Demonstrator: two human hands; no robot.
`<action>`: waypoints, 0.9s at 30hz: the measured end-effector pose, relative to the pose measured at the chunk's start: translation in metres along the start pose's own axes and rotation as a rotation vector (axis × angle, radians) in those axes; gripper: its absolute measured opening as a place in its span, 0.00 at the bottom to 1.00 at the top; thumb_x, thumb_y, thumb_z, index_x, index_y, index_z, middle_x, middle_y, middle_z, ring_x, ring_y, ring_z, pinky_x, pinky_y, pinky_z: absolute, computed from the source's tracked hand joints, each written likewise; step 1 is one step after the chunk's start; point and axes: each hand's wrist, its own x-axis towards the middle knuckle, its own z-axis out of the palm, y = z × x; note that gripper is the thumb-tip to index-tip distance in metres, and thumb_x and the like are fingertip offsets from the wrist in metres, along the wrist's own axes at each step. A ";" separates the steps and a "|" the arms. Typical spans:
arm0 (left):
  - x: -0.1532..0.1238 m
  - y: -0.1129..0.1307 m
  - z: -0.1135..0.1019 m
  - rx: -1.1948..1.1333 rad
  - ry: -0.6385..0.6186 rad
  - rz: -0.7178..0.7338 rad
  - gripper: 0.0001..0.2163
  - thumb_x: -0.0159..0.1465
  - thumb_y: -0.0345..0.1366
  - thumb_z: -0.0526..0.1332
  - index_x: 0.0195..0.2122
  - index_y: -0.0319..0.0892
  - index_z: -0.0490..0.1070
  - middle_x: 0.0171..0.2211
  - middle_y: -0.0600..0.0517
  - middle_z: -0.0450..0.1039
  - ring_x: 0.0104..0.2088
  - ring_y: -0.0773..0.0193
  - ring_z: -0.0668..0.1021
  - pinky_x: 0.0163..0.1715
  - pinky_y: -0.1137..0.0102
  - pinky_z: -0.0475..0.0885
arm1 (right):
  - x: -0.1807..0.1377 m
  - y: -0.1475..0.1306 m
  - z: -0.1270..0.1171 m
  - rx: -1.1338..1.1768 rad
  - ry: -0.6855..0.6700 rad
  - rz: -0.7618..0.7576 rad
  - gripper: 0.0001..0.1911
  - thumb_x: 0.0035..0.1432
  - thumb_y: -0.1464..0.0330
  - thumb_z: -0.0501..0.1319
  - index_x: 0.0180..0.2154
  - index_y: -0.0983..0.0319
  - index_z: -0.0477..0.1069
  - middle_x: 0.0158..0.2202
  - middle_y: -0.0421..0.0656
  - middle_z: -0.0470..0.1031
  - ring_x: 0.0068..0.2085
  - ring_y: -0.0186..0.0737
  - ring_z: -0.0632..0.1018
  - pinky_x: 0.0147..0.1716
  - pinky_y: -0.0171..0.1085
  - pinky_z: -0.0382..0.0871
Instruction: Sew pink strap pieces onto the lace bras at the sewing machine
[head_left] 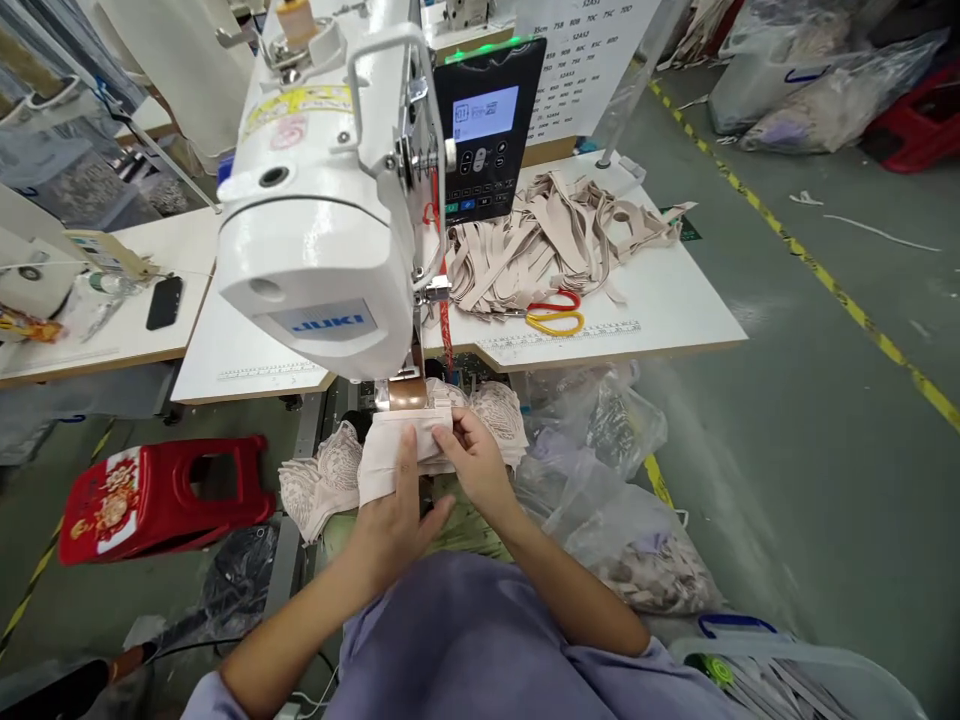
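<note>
A beige bra (394,455) has its smooth band spread beneath the head of a white JUKI sewing machine (319,270). Lace cups (499,415) show on both sides of the band. My left hand (390,525) lies on the band with fingers stretched out and the thumb held apart. Right of it, my right hand (480,468) pinches the band's edge between thumb and fingers, close to the machine's copper-coloured plate (407,394). Exactly where the needle meets the cloth is hidden.
Beige fabric strips (540,245) are piled on the white table (675,310), beside red-and-yellow-handled scissors (555,315). A control panel (487,130) stands behind the machine. Plastic bags (600,500) lie at right, a red stool (169,495) at left, a plastic bin (847,660) at lower right.
</note>
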 end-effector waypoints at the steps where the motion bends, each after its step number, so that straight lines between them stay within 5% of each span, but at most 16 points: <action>1: -0.002 0.004 0.000 -0.015 -0.005 -0.001 0.44 0.69 0.45 0.59 0.73 0.40 0.26 0.67 0.31 0.60 0.49 0.48 0.82 0.44 0.60 0.80 | -0.002 -0.002 0.000 0.003 0.017 -0.005 0.12 0.63 0.57 0.62 0.42 0.58 0.73 0.37 0.40 0.76 0.37 0.38 0.76 0.37 0.35 0.71; 5: -0.011 0.009 -0.007 -0.277 -0.185 -0.014 0.44 0.68 0.45 0.60 0.73 0.39 0.29 0.53 0.37 0.77 0.31 0.57 0.84 0.31 0.65 0.80 | -0.006 -0.004 -0.008 -0.049 0.064 -0.029 0.12 0.62 0.57 0.62 0.39 0.59 0.74 0.34 0.40 0.76 0.36 0.38 0.75 0.36 0.36 0.70; 7: -0.014 0.005 -0.016 -0.453 -0.311 -0.026 0.38 0.68 0.41 0.61 0.72 0.40 0.40 0.39 0.48 0.83 0.24 0.63 0.81 0.25 0.71 0.77 | -0.007 -0.005 -0.014 -0.126 0.058 -0.031 0.13 0.62 0.57 0.62 0.37 0.60 0.74 0.31 0.39 0.74 0.33 0.37 0.73 0.34 0.35 0.68; 9: -0.014 -0.003 -0.027 -0.536 -0.285 -0.023 0.25 0.68 0.36 0.61 0.66 0.45 0.58 0.31 0.55 0.82 0.24 0.66 0.81 0.26 0.74 0.76 | -0.008 -0.007 -0.019 -0.260 0.013 -0.066 0.12 0.62 0.58 0.62 0.34 0.60 0.74 0.30 0.39 0.72 0.32 0.37 0.72 0.33 0.35 0.65; 11: -0.007 -0.011 -0.038 -0.496 -0.125 0.027 0.18 0.68 0.32 0.59 0.59 0.46 0.66 0.36 0.52 0.82 0.35 0.64 0.83 0.36 0.71 0.79 | -0.009 -0.012 -0.023 -0.426 -0.078 -0.135 0.11 0.63 0.60 0.62 0.32 0.60 0.74 0.29 0.39 0.72 0.32 0.36 0.72 0.33 0.35 0.63; 13: 0.004 -0.020 -0.046 -0.409 0.003 0.141 0.21 0.67 0.28 0.58 0.62 0.45 0.63 0.51 0.44 0.77 0.53 0.56 0.79 0.51 0.60 0.76 | -0.010 -0.019 -0.024 -0.548 -0.206 -0.219 0.10 0.64 0.62 0.61 0.32 0.60 0.75 0.27 0.39 0.72 0.31 0.36 0.72 0.32 0.35 0.63; 16: 0.022 -0.033 -0.049 -0.319 -0.088 0.348 0.29 0.67 0.27 0.56 0.68 0.41 0.53 0.64 0.39 0.66 0.69 0.49 0.62 0.65 0.47 0.62 | -0.012 -0.027 -0.022 -0.674 -0.381 -0.356 0.11 0.67 0.63 0.58 0.35 0.58 0.77 0.28 0.41 0.75 0.31 0.37 0.74 0.32 0.36 0.63; 19: 0.029 -0.045 -0.042 -0.206 -0.165 0.407 0.18 0.67 0.32 0.57 0.59 0.41 0.66 0.50 0.44 0.77 0.57 0.54 0.75 0.66 0.48 0.61 | -0.015 -0.031 -0.022 -0.871 -0.482 -0.494 0.13 0.68 0.64 0.56 0.36 0.56 0.78 0.31 0.43 0.78 0.33 0.40 0.76 0.34 0.38 0.64; 22: 0.019 -0.055 -0.034 -0.132 0.003 0.532 0.05 0.66 0.29 0.58 0.37 0.44 0.72 0.28 0.54 0.75 0.34 0.64 0.78 0.50 0.62 0.76 | -0.020 -0.028 -0.024 -1.011 -0.504 -0.595 0.11 0.67 0.65 0.57 0.37 0.56 0.78 0.31 0.44 0.80 0.34 0.41 0.76 0.35 0.40 0.64; 24: 0.008 -0.057 -0.030 -0.091 0.138 0.624 0.08 0.65 0.27 0.61 0.29 0.44 0.70 0.21 0.56 0.71 0.28 0.65 0.75 0.39 0.68 0.77 | -0.024 -0.024 -0.025 -1.042 -0.493 -0.657 0.11 0.67 0.66 0.57 0.37 0.55 0.79 0.31 0.43 0.80 0.32 0.40 0.76 0.34 0.40 0.63; 27: -0.006 -0.058 -0.029 -0.042 0.228 0.643 0.11 0.63 0.28 0.64 0.24 0.45 0.67 0.18 0.58 0.68 0.25 0.68 0.73 0.36 0.70 0.77 | -0.028 -0.019 -0.024 -1.036 -0.470 -0.748 0.10 0.66 0.67 0.58 0.38 0.54 0.79 0.29 0.41 0.80 0.30 0.38 0.75 0.32 0.39 0.62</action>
